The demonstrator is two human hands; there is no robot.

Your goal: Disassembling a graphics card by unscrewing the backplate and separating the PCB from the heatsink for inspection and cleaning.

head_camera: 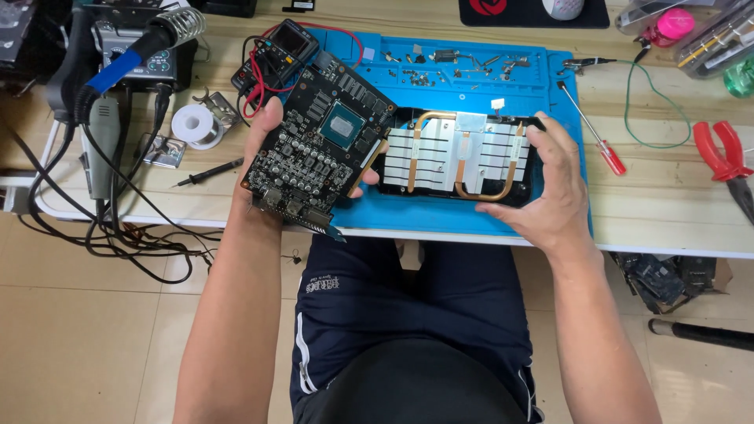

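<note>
Head view, looking down over the lap at a wooden bench.

Left hand (271, 149): closed around a black circuit board (318, 149), thumb on the upper left edge, fingertips showing at the board's right edge. The board is lifted off the bench and tilted, component side up, with a square silver chip (344, 124) near its upper middle. Its lower end, with the connector bracket, overhangs the bench edge toward the lap. The palm is behind and under the board, so most of the hand is hidden by it.

Right hand (550, 184): gripping the right end of a heatsink assembly (459, 161), fingers curled over the far edge, thumb along the near edge. The heatsink has silver fins and bent copper pipes in a black frame. It lies on a blue work mat (471, 71), just right of the board; the two parts meet or nearly meet at the left fingertips, contact not clear. A small white connector (497, 103) sits at its far edge.

Around: loose screws (416, 71) scattered in the mat's far tray. A red-handled screwdriver (593, 129) lies right of the right hand, partly off the mat. Red pliers (726, 157) at far right. A multimeter (287, 43) with red and black leads sits behind the board. A solder spool (192, 124) and soldering iron (149, 43) are well left of the left hand, with a tangle of black cables below them.
</note>
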